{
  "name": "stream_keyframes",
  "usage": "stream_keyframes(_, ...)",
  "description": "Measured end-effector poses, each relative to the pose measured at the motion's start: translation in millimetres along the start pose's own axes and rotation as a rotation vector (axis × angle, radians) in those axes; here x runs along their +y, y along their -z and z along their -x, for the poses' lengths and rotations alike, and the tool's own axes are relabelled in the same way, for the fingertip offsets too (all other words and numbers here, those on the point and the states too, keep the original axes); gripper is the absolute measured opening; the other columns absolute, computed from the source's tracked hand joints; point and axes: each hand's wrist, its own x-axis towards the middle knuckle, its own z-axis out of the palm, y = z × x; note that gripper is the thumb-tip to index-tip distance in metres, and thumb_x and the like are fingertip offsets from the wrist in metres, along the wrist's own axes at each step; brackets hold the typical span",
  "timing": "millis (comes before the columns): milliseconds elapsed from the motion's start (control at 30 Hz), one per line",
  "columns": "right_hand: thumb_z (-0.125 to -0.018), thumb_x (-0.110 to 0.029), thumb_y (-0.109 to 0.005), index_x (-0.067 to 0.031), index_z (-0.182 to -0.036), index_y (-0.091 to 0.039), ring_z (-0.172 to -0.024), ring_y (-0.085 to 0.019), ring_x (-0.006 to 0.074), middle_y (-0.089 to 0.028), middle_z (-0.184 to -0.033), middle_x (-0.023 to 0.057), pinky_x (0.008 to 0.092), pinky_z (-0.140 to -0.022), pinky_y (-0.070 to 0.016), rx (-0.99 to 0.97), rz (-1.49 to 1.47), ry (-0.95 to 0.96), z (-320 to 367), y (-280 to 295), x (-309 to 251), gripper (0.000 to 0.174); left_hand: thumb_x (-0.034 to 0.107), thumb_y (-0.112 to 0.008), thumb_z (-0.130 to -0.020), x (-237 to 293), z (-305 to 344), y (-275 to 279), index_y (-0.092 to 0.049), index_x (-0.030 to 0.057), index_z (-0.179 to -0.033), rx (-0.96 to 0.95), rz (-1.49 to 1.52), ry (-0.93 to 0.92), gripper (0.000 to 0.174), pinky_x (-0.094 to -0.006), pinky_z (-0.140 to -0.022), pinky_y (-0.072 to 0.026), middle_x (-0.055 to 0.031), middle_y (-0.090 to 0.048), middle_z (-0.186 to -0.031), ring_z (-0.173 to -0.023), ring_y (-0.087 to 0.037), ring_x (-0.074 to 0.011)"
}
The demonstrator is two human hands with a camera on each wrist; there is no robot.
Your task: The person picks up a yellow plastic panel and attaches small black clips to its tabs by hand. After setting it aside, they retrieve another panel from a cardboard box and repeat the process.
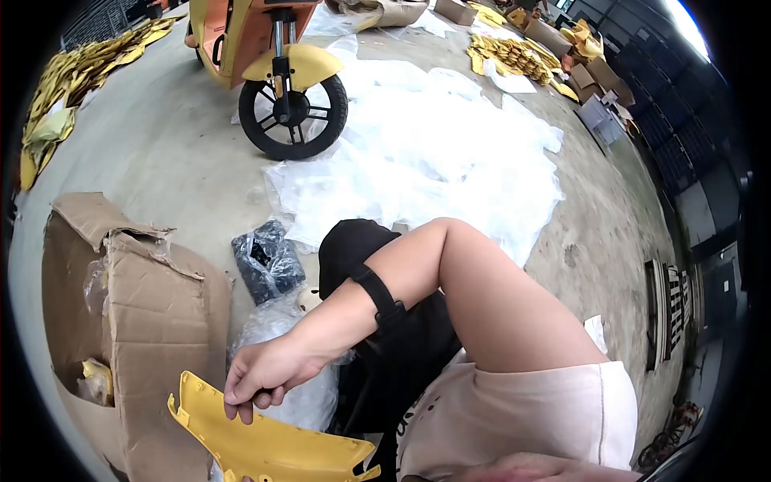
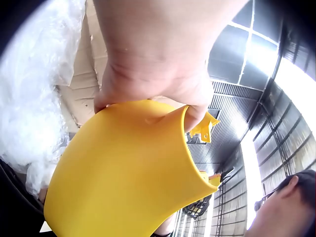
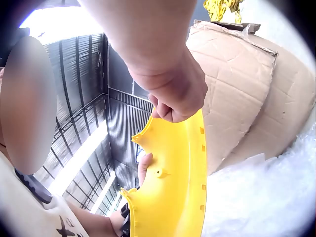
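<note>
A curved yellow plastic panel (image 1: 265, 442) with small clip tabs along its edges is held up in front of the body. My right hand (image 1: 269, 376) pinches its upper end, with the fingertips over the rim. In the left wrist view, my left hand (image 2: 153, 79) grips an edge, and the smooth outer face of the panel (image 2: 123, 168) fills the middle. The right wrist view shows the hollow inner side, where the left thumb (image 3: 144, 165) lies over the edge near a small screw post. In the head view the left hand is mostly hidden below the panel.
An open cardboard box (image 1: 161, 337) stands at the left, close to the panel. Clear plastic wrap (image 1: 309, 394) and a dark wrapped packet (image 1: 269, 261) lie beside it. Ahead are a yellow scooter (image 1: 293, 96), spread white sheeting (image 1: 434, 136) and piles of yellow wrapped parts (image 1: 514, 60).
</note>
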Motion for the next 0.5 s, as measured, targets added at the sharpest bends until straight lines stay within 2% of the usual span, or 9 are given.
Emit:
stream_keyframes(67, -0.099, -0.014, -0.06, 0.0046, -0.115, -0.064, -0.06, -0.042, 0.0064, -0.066, -0.094, 0.008, 0.0202, -0.05, -0.0349, -0.004, 0.006, 0.049, -7, -1, 0, 0.025, 0.039, -0.07, -0.077, -2, 2, 2, -0.052, 0.0059, -0.136, 0.065, -0.014, -0.267, 0.07, -0.0483, -0.103, -0.0413, -0.0135, -0.052, -0.138, -0.123, -0.048, -0.0332)
stream_keyframes(100, -0.099, -0.014, -0.06, 0.0046, -0.115, -0.064, -0.06, -0.042, 0.0064, -0.066, -0.094, 0.008, 0.0202, -0.05, -0.0349, 0.012, -0.002, 0.032, 1, 2, 6, 0.025, 0.039, -0.07, -0.077, -9, 5, -7, -0.052, 0.0059, -0.136, 0.063, -0.004, -0.244, 0.07, -0.0483, -0.103, -0.0413, -0.0135, -0.052, -0.138, -0.123, -0.048, -0.0332)
stream_keyframes(167, -0.099, -0.014, -0.059, 0.005, -0.116, -0.064, -0.061, -0.041, 0.0063, -0.064, -0.091, 0.0066, 0.0199, -0.052, -0.0337, 0.03, 0.05, 0.073, 4, -1, 5, 0.026, 0.038, -0.068, -0.079, 9, 11, -26, -0.05, 0.0039, -0.137, 0.11, 0.104, -0.013, 0.07, -0.0484, -0.103, -0.0413, -0.0135, -0.052, -0.138, -0.123, -0.048, -0.0341)
stream_keyframes(300, -0.099, -0.014, -0.059, 0.0038, -0.117, -0.065, -0.061, -0.04, 0.0062, -0.063, -0.09, 0.0048, 0.0197, -0.053, -0.0329, -0.019, 0.014, 0.072, 5, -7, 3, 0.026, 0.04, -0.067, -0.082, 24, 25, -43, -0.047, 0.0059, -0.142, 0.146, 0.083, -0.016, 0.072, -0.0504, -0.105, -0.0398, -0.0131, -0.05, -0.14, -0.125, -0.047, -0.0376)
stream_keyframes(367, -0.098, -0.013, -0.061, 0.0025, -0.117, -0.066, -0.061, -0.038, 0.0058, -0.062, -0.088, 0.003, 0.0201, -0.054, -0.0321, -0.008, 0.055, 0.083, 8, -9, 0, 0.025, 0.041, -0.065, -0.082, 20, 19, -42, -0.04, 0.0049, -0.148, 0.025, 0.087, -0.003, 0.079, -0.0507, -0.108, -0.037, -0.013, -0.046, -0.146, -0.13, -0.043, -0.0389)
stream_keyframes(400, -0.098, -0.014, -0.062, 0.0021, -0.117, -0.067, -0.061, -0.038, 0.0055, -0.062, -0.088, 0.0026, 0.0204, -0.053, -0.0313, 0.039, 0.076, 0.074, 12, -12, -3, 0.025, 0.041, -0.065, -0.082, 18, 24, -61, -0.04, 0.0049, -0.148, 0.123, 0.12, -0.002, 0.079, -0.0507, -0.108, -0.037, -0.013, -0.046, -0.146, -0.13, -0.043, -0.0389)
stream_keyframes(467, -0.098, -0.017, -0.063, 0.0022, -0.119, -0.067, -0.059, -0.035, 0.0049, -0.061, -0.087, 0.0021, 0.0209, -0.051, -0.0289, 0.078, 0.082, 0.041, 17, -15, -15, 0.028, 0.027, -0.06, -0.079, 28, 8, -88, -0.017, 0.0106, -0.156, -0.301, 0.171, -0.217, 0.09, -0.0439, -0.106, -0.0443, -0.0182, -0.04, -0.147, -0.13, -0.049, -0.0331)
stream_keyframes(500, -0.099, -0.019, -0.063, 0.0023, -0.121, -0.066, -0.058, -0.035, 0.0044, -0.062, -0.086, 0.0024, 0.0202, -0.051, -0.0287, 0.1, 0.073, 0.035, 17, -15, -17, 0.031, 0.025, -0.062, -0.078, 27, 7, -77, -0.017, 0.008, -0.156, -0.199, 0.124, -0.169, 0.092, -0.0427, -0.107, -0.0434, -0.018, -0.04, -0.148, -0.131, -0.048, -0.0326)
